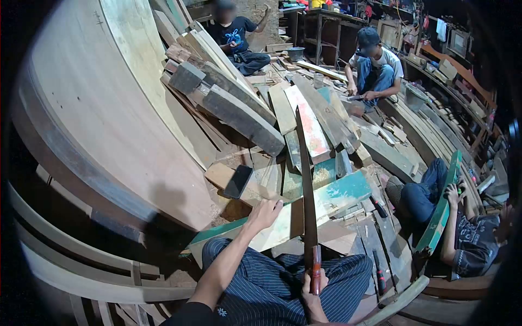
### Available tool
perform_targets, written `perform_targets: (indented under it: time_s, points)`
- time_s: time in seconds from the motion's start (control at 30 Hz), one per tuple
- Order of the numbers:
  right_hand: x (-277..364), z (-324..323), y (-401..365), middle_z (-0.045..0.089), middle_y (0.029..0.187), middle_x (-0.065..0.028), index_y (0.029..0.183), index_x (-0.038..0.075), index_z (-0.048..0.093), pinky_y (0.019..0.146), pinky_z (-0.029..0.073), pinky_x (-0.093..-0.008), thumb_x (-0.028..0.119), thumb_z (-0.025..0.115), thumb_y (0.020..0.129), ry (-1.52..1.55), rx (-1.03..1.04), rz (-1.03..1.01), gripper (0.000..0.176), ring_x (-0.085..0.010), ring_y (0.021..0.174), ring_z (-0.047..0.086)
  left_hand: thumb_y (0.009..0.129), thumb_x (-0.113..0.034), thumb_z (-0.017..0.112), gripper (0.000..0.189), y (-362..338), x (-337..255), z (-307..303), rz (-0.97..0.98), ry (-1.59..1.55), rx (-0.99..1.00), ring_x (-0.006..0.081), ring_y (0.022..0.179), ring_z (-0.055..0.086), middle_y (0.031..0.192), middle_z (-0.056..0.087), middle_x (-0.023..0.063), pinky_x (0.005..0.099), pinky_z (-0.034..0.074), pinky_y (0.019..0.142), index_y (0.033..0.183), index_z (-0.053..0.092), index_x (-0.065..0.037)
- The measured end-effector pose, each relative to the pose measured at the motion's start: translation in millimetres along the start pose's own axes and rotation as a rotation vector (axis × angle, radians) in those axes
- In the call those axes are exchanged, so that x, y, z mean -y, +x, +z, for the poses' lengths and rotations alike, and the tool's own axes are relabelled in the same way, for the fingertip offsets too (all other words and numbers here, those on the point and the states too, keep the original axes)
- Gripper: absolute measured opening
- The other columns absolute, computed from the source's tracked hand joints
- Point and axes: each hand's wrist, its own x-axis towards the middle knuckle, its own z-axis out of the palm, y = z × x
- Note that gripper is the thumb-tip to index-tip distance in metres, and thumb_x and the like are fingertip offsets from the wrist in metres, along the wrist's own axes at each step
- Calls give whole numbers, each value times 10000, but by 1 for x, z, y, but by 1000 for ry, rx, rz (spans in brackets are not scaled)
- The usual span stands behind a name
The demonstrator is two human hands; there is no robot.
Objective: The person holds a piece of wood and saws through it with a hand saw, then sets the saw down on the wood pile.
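A long handsaw stands nearly upright in the middle of the view, its brown handle at the bottom in my right hand, whose fingers are wrapped round it. My left hand rests at the upper edge of a green and whitish board, left of the blade, its fingers bent over the edge. This board lies slantwise across in front of my legs, and the blade crosses over it. A dark phone-like object lies on a small wood block beyond my left hand.
Three co-workers sit around: one at the top, one at the upper right, one at the right holding a green board. Stacked timber lies ahead, large curved panels at left, red-black tools at right.
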Motion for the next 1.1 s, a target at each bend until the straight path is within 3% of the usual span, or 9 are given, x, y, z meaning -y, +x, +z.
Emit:
perform_targets:
  time_s: [0.17, 0.27, 0.37, 0.57, 0.67, 0.87, 0.97, 1.1]
  points:
    - [8, -2, 3, 578, 657, -114, 830, 27, 601, 544, 448, -343, 174, 694, 780, 3, 9, -8, 181, -282, 526, 581, 994, -325, 432, 422, -2, -5, -6, -27, -21, 22, 509, 823, 622, 816, 625, 330, 587, 475, 743, 913, 643, 31]
    - [3, -1, 4, 562, 599, -70, 847, 12, 581, 506, 448, -290, 227, 644, 875, 38, 19, -56, 225, -171, 492, 562, 995, -328, 430, 424, -3, -3, -2, -17, -14, 3, 508, 820, 623, 817, 627, 330, 584, 480, 747, 924, 646, 29]
    - [-3, -1, 4, 561, 601, -68, 856, 9, 580, 507, 446, -282, 227, 644, 871, -62, 3, -147, 228, -162, 496, 562, 994, -325, 434, 419, -1, -4, -4, -12, -3, 25, 507, 814, 624, 820, 631, 324, 578, 485, 752, 939, 650, 29]
    - [-9, 1, -1, 568, 608, -66, 858, 6, 579, 515, 451, -277, 246, 649, 868, 52, 14, -33, 250, -156, 508, 567, 994, -320, 437, 409, -1, -5, -4, -15, -19, 18, 499, 804, 621, 805, 627, 316, 577, 475, 737, 918, 646, 23]
    - [1, 0, 5, 571, 598, -59, 861, 5, 572, 511, 453, -275, 257, 649, 872, -17, -8, -126, 264, -146, 510, 571, 995, -322, 436, 416, -1, -5, -4, -2, -14, -3, 497, 801, 620, 795, 619, 320, 578, 470, 726, 899, 644, 26]
    - [-15, 1, -3, 580, 595, -71, 860, 9, 568, 511, 462, -289, 286, 645, 878, 33, 38, -12, 288, -165, 514, 591, 1000, -318, 427, 429, 0, 1, 2, -20, -5, -5, 502, 797, 618, 798, 615, 324, 583, 466, 719, 873, 645, 29]
    - [6, -1, 3, 583, 649, -130, 800, 22, 594, 540, 469, -353, 151, 671, 791, 44, 13, 27, 150, -289, 532, 608, 999, -320, 427, 432, -2, -7, -5, -16, -28, 3, 504, 797, 617, 798, 613, 327, 584, 467, 721, 878, 649, 31]
    - [5, -2, 3, 583, 634, -109, 821, 22, 588, 535, 469, -334, 176, 665, 815, 33, 17, -2, 173, -253, 527, 603, 998, -327, 428, 440, -2, -6, -6, 5, -23, 1, 505, 799, 617, 795, 612, 330, 583, 470, 722, 881, 650, 35]
